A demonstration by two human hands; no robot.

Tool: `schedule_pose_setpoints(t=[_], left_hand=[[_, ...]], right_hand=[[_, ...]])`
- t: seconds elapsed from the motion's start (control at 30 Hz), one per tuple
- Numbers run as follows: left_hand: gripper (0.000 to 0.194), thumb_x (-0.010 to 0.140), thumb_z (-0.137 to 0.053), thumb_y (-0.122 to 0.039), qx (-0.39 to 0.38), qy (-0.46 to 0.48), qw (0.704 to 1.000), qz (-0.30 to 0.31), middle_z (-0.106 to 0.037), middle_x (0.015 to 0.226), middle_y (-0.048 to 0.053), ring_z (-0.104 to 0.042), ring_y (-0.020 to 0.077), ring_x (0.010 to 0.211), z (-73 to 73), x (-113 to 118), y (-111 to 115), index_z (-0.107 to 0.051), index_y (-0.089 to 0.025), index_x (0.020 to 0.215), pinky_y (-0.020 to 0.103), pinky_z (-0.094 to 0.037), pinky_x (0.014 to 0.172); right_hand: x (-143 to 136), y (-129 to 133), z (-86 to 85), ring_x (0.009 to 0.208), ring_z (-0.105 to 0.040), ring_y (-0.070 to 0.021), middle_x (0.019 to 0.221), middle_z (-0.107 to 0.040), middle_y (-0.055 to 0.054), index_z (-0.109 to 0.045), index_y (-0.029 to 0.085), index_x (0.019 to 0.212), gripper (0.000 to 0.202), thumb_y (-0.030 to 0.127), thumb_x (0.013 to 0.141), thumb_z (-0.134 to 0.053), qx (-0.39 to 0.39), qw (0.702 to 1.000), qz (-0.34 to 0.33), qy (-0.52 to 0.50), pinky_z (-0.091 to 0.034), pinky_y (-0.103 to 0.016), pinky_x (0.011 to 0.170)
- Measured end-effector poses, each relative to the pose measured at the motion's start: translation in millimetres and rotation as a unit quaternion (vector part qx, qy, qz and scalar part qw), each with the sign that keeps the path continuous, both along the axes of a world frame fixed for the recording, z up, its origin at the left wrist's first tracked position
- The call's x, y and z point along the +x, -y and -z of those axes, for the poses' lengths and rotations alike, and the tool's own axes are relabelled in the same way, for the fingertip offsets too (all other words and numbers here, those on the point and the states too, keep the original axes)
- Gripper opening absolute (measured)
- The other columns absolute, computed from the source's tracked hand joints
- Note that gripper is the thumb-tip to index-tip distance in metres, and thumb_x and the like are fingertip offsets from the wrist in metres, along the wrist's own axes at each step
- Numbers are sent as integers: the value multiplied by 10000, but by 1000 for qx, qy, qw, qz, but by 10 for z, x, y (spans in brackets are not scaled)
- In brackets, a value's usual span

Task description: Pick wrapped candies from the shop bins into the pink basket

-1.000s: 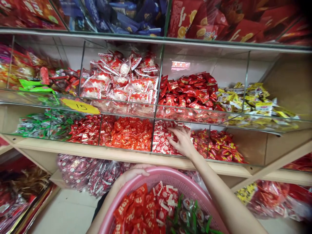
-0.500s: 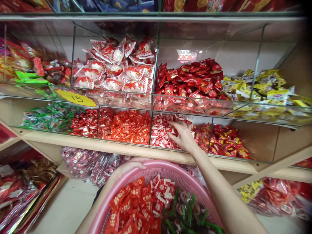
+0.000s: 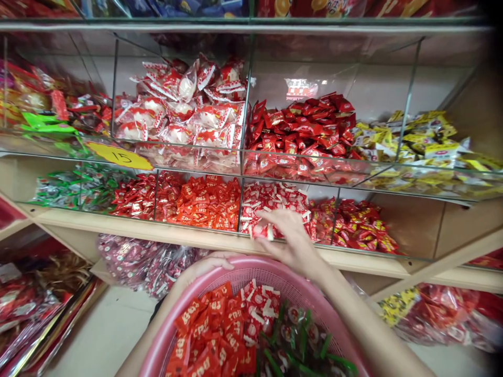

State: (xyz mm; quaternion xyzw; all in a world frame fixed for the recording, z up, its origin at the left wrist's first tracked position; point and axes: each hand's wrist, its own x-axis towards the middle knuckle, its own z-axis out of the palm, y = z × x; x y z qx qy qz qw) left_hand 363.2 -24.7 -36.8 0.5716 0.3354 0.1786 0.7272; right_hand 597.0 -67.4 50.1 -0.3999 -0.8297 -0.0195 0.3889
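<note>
My left hand (image 3: 210, 264) grips the far rim of a pink plastic basket (image 3: 271, 267), fingers over the edge. Inside the basket lie orange-red wrapped candies (image 3: 212, 335), red-and-white wrapped candies (image 3: 257, 309) and dark sweets with green wrapper ends (image 3: 302, 340). Between the thumb and fingers of my right hand (image 3: 293, 243) is a red-and-white wrapped candy (image 3: 261, 231), somewhat blurred. This hand is above the shelf's front edge, just beyond the basket rim. Behind it a heap of the same red-and-white candies (image 3: 271, 199) fills one lower compartment.
Clear dividers part the shelf's candy heaps, among them orange-red ones (image 3: 210, 201) and yellow packets (image 3: 432, 136). A yellow price tag marked 15 (image 3: 120, 156) hangs on the upper ledge. Bagged sweets (image 3: 133, 262) lie under the wooden shelf edge (image 3: 188, 235).
My right hand has drawn back from the red-and-white candy heap toward the basket, with a candy now showing in its fingers. My left hand stays on the rim.
</note>
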Motion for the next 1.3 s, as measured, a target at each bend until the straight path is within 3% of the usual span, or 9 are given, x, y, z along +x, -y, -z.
schedule_pose_setpoints(t=[0.13,0.27,0.4,0.53,0.67,0.8,0.93,1.07,1.3], left_hand=[[468,678,-531,-104,17,33,999,0,-660,1114,14,-598,204,967,30,3,-26,-620,-182,1131,321,-354,962],[454,641,-527,-62,38,74,996,8,-669,1099,-2,-568,203,1039,25,7,-28,-669,-200,1049,318,-308,1008],[444,630,-522,-62,48,82,995,10,-666,1106,-11,-552,206,1071,-11,8,-13,-688,-221,1011,316,-297,1019],[437,618,-532,-65,45,52,998,-10,-677,1082,-17,-559,208,1057,-13,-5,-20,-697,-226,989,310,-303,1010],[444,649,-552,-101,27,35,999,-10,-667,1102,-8,-574,215,1031,5,-17,-31,-664,-222,1060,318,-344,973],[463,649,-569,-141,-11,11,1000,-19,-667,1103,11,-595,233,988,-8,-14,-17,-640,-214,1101,340,-386,925],[457,627,-581,-152,-1,-23,999,-35,-653,1130,-6,-565,229,1037,-32,-8,-8,-656,-230,1071,321,-355,958],[450,631,-580,-156,0,-29,999,-37,-641,1149,-16,-542,232,1072,-25,-15,-18,-658,-241,1065,325,-330,978],[474,633,-576,-165,-32,8,999,-14,-662,1108,-6,-586,224,984,-48,13,-2,-643,-237,1096,328,-370,932]], right_hand=[[-175,229,220,978,-462,-190,1038,-597,-33,-372,251,1319,533,242,821,-561,-123,988,-75,56,-325,-349,878],[-248,311,347,1014,-449,-197,1161,-564,-36,-346,276,1339,585,198,801,-563,-177,969,-126,119,-317,-354,885],[-276,322,391,1002,-459,-208,1129,-584,-49,-329,266,1352,634,200,776,-586,-196,958,-141,154,-329,-363,876],[-292,288,407,992,-468,-195,1111,-592,-40,-461,251,1246,471,284,794,-589,-150,975,-136,88,-348,-350,868],[-225,207,401,884,-497,-183,895,-627,-44,-561,205,1076,240,243,842,-526,-23,998,-48,-41,-382,-348,800],[-26,53,370,818,-501,-192,788,-611,-33,-592,209,947,133,253,845,-519,38,984,122,-127,-384,-356,763],[142,-142,322,763,-501,-196,742,-615,-36,-609,199,783,179,351,830,-527,1,963,239,-120,-364,-339,737],[133,-248,254,744,-496,-207,712,-621,-42,-598,206,682,267,407,830,-505,-65,956,281,-50,-338,-326,695],[2,-303,157,781,-487,-247,706,-617,-84,-580,197,634,256,329,831,-483,-77,939,334,37,-291,-330,647]])
